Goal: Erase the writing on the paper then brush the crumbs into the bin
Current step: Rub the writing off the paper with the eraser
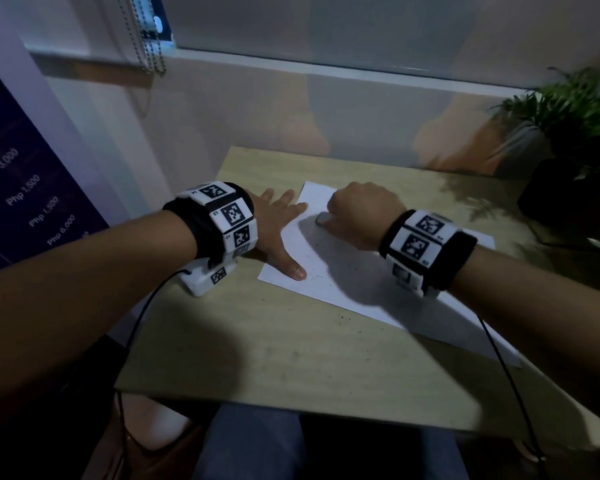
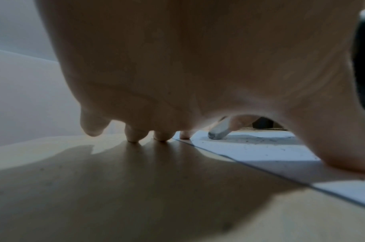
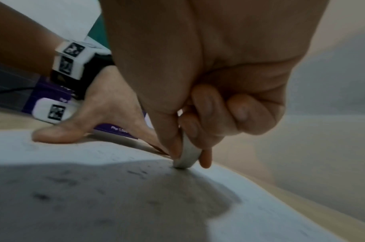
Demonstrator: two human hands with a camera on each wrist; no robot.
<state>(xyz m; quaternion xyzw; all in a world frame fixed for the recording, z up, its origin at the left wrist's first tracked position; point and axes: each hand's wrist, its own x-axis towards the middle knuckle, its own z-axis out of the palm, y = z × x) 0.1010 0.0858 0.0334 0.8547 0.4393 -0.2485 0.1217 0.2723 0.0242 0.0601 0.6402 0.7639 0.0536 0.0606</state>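
A white sheet of paper (image 1: 329, 268) lies slanted on the wooden desk (image 1: 291, 348). My right hand (image 1: 357, 213) pinches a grey-white eraser (image 3: 186, 157) between thumb and fingers, its tip pressed on the paper (image 3: 94, 196) near the far left corner. The eraser (image 2: 219, 131) also shows under my left palm. My left hand (image 1: 281, 230) lies flat with fingers spread, thumb and forefinger on the paper's left edge, the other fingertips (image 2: 134, 135) on the desk. Dark eraser crumbs (image 3: 136, 172) speckle the sheet. No bin is in view.
A potted plant (image 1: 575, 133) in a dark pot stands at the desk's far right corner. A wall and window sill run behind the desk. A purple price board (image 1: 21, 202) stands to the left. Cables hang from both wristbands.
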